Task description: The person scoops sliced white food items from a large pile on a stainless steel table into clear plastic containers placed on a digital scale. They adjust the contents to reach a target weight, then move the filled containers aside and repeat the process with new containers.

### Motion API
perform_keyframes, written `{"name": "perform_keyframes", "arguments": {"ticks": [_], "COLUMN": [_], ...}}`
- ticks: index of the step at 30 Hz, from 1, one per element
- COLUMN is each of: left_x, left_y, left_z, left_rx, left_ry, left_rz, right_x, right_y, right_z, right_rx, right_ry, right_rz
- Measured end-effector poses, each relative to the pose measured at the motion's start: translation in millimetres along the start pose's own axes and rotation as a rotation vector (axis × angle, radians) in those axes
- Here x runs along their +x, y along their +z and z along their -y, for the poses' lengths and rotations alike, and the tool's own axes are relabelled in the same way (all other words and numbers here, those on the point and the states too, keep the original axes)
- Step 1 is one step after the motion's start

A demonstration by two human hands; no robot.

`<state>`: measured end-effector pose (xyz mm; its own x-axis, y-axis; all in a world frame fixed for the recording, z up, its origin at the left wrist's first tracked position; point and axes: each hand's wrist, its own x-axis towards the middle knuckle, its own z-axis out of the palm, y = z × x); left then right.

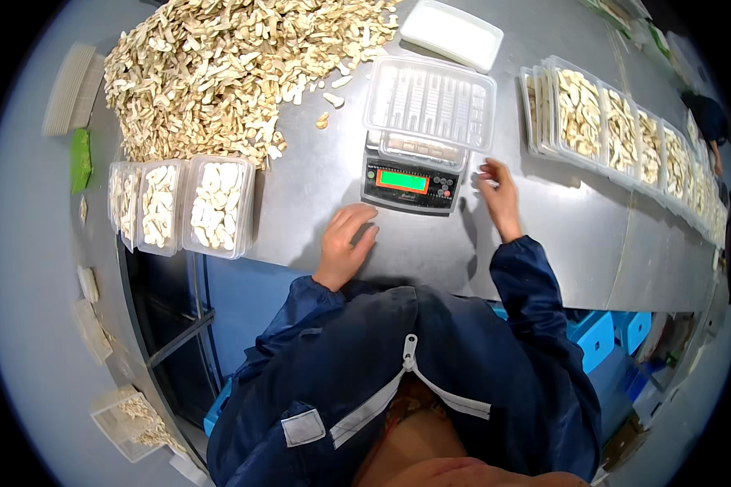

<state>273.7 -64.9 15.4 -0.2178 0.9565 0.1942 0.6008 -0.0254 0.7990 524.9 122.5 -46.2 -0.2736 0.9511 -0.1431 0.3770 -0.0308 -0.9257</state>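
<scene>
A black digital scale with a lit green display stands on the metal table in front of me. On it sits a clear ribbed plastic tray, seen empty, over another clear plastic container. My left hand is at the scale's front left corner, thumb and fingers apart, holding nothing. To the right of the scale hovers my right hand, its fingers loosely bent and nothing in them. A large heap of pale dried slices, apparently mushroom, covers the table's back left.
A white tray lies behind the scale. Filled clear boxes stand at the left edge; a long row of filled boxes runs along the right. Blue bins are below the table. Another person is at far right.
</scene>
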Motion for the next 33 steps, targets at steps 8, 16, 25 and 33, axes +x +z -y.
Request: {"name": "perform_keyframes", "arguments": {"ticks": [8,16,25,33], "left_x": [-36.1,-85.3,-144.1,-143.0], "left_y": [-62.0,-143.8,-210.9,-215.2], "left_z": [13.2,43.2,108.8,124.0], "left_rx": [-0.006,0.088,-0.375,-0.437], "left_ry": [-0.062,-0.241,-0.662,-0.746], "left_rz": [0.011,-0.260,-0.798,-0.752], "right_x": [-13.7,-11.2,-2.7,-36.0], "right_y": [65.0,61.6,70.3,25.0], "right_z": [-18.0,-21.3,-26.9,-48.5], "right_rx": [0.269,0.327,0.201,0.205], "right_ry": [0.053,0.089,0.094,0.119], "right_rz": [-0.011,-0.035,-0.056,-0.258]}}
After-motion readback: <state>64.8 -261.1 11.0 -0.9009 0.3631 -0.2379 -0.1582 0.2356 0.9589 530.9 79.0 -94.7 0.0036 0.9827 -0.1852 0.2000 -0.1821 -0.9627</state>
